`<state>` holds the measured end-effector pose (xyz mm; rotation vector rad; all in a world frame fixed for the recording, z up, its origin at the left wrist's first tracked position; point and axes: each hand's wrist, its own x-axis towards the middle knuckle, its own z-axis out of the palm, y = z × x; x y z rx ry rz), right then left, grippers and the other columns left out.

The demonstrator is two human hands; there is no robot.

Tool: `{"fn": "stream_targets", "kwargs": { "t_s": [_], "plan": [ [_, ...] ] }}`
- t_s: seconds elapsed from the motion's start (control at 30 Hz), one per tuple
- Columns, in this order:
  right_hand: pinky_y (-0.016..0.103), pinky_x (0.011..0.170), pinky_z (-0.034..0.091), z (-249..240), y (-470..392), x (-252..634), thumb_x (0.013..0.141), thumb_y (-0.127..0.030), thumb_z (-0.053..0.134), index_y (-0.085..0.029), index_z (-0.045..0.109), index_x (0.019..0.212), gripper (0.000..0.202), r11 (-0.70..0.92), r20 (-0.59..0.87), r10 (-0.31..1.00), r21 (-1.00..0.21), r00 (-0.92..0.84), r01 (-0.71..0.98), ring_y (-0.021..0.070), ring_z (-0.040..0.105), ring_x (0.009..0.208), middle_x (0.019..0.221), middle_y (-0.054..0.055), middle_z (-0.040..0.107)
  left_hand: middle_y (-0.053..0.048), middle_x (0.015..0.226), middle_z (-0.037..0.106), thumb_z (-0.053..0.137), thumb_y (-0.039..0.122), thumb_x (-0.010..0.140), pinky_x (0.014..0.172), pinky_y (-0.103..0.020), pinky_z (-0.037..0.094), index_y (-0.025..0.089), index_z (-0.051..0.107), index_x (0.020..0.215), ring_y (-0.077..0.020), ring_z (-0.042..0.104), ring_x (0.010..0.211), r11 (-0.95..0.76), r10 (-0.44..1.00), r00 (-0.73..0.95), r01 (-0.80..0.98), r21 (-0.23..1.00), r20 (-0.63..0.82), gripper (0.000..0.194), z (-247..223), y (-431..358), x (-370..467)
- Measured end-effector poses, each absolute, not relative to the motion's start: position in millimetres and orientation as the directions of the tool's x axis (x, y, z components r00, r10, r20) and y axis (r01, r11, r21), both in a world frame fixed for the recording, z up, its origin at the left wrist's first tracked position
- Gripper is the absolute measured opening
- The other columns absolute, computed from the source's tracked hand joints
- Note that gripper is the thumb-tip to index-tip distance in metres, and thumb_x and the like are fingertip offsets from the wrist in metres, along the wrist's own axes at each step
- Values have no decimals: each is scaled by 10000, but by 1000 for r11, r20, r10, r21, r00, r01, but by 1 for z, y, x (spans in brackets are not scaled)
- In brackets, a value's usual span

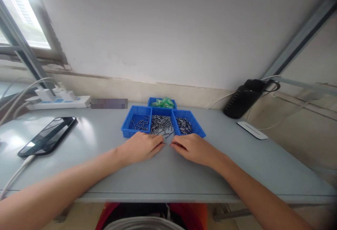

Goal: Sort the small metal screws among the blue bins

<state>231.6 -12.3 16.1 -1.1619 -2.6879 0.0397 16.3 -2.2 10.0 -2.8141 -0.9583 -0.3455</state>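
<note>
My left hand [143, 145] and my right hand [196, 149] face each other just above the table, thumbs and fingertips pinched together. A thin, screw-like metal part [167, 144] shows in the narrow gap between them; its ends are hidden by the fingers, and I cannot tell if it is one piece or two. Right behind the fingertips lies a pile of slim metal screw-like parts [161, 123]. Left of it, a blue bin [127, 132] holds a loose scatter of such parts. The blue bin on the right [196, 123] holds a denser heap of them.
A third blue bin [150, 102] at the back holds green plastic bags [164, 102]. To the left lie a phone [47, 135] on a cable and a power strip [81, 102] with plugs. A black bottle [242, 98] and a white flat device [252, 130] are on the right.
</note>
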Motion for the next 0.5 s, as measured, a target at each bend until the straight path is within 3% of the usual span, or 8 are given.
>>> {"fn": "stream_targets", "kwargs": {
  "t_s": [0.13, 0.2, 0.37, 0.5],
  "plan": [
    [250, 632, 369, 17, -15, 231, 882, -245, 405, -208, 506, 978, 145, 677, 183, 736, -163, -652, 718, 152, 586, 724, 859, 16, 631, -6, 772, 630, 270, 301, 949, 550, -230, 420, 179, 509, 874, -144, 620, 657, -770, 613, 752, 637, -31, 243, 279, 10, -1, 16],
    [248, 629, 372, 17, -17, 230, 849, -223, 442, -208, 477, 1044, 199, 682, 190, 731, -186, -655, 707, 150, 583, 728, 911, 23, 623, -13, 759, 633, 258, 311, 952, 560, -235, 428, 178, 508, 901, -151, 625, 648, -762, 628, 748, 647, -26, 216, 288, 10, 0, 16],
    [237, 636, 372, 18, -19, 230, 818, -183, 453, -195, 532, 897, 113, 782, 205, 623, -133, -755, 609, 138, 559, 717, 823, 19, 599, -26, 703, 634, 238, 336, 949, 550, -251, 446, 181, 502, 917, -179, 631, 613, -721, 677, 719, 691, -54, 156, 308, 10, -1, 17],
    [229, 635, 375, 20, -15, 235, 833, -186, 432, -195, 545, 873, 120, 779, 344, 608, -87, -716, 620, 124, 549, 687, 772, 12, 596, -38, 677, 639, 268, 395, 927, 544, -306, 473, 187, 461, 1068, -236, 638, 618, -663, 732, 667, 745, -81, 140, 317, 8, -2, 18]
  ]
}}
